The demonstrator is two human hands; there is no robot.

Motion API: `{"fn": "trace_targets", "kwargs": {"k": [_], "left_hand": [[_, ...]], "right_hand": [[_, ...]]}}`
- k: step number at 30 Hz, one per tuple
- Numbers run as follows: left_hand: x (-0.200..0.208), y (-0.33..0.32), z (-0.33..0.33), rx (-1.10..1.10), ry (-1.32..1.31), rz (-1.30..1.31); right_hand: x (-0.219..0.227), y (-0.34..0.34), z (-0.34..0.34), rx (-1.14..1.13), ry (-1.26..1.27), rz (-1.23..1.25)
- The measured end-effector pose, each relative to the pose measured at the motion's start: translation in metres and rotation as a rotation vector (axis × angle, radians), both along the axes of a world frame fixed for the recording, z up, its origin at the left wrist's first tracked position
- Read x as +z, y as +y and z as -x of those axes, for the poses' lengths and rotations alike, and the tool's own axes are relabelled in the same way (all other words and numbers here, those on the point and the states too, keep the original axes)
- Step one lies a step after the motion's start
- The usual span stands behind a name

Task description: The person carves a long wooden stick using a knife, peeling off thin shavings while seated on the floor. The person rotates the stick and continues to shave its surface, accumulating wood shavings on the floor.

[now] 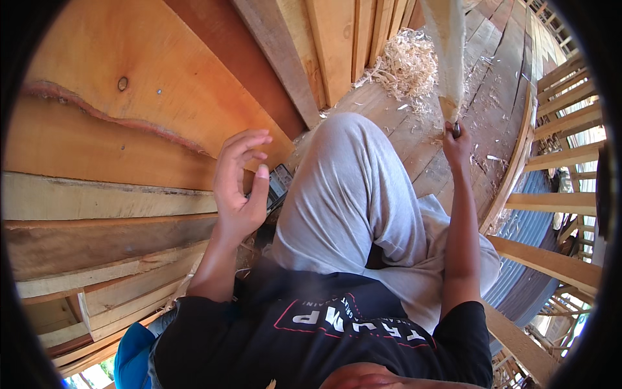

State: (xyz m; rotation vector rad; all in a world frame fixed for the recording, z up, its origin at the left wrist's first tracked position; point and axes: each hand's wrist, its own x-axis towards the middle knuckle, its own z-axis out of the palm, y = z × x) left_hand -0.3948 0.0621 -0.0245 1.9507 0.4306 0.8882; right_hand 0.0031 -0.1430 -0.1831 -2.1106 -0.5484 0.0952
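Observation:
My left hand [240, 185] is raised in front of the stacked boards, beside my bent left knee. Its fingers are loosely curved and apart from the thumb, with nothing in them. Out to the right, my right hand [458, 144] is closed around a small dark object [457, 130], whose kind I cannot make out. That hand is at the narrow lower end of a long pale piece [447, 58] that looks like a wooden board and runs up out of view. Whether the fingers also grip this piece is unclear.
Wide planks [162, 84] and stacked boards [110, 198] line the left side. A grey metal tool [280, 184], partly hidden, lies behind my left hand. Wood shavings [408, 65] are heaped on the plank floor [421, 152]. Wooden rails [551, 202] stand at the right edge above corrugated sheets [521, 259].

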Motion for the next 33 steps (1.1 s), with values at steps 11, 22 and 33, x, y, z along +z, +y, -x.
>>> {"fn": "trace_targets", "kwargs": {"k": [11, 22, 33], "left_hand": [[0.025, -0.03, -0.225, -0.261, -0.196, 0.343], [0.067, -0.089, -0.349, -0.154, -0.686, 0.722], [0.106, -0.163, -0.413, -0.213, -0.58, 0.481]], "right_hand": [[0.004, -0.012, -0.015, 0.068, 0.095, 0.093], [0.036, -0.068, -0.036, 0.149, 0.265, -0.109], [0.008, -0.094, -0.05, -0.122, 0.227, -0.112]]}}
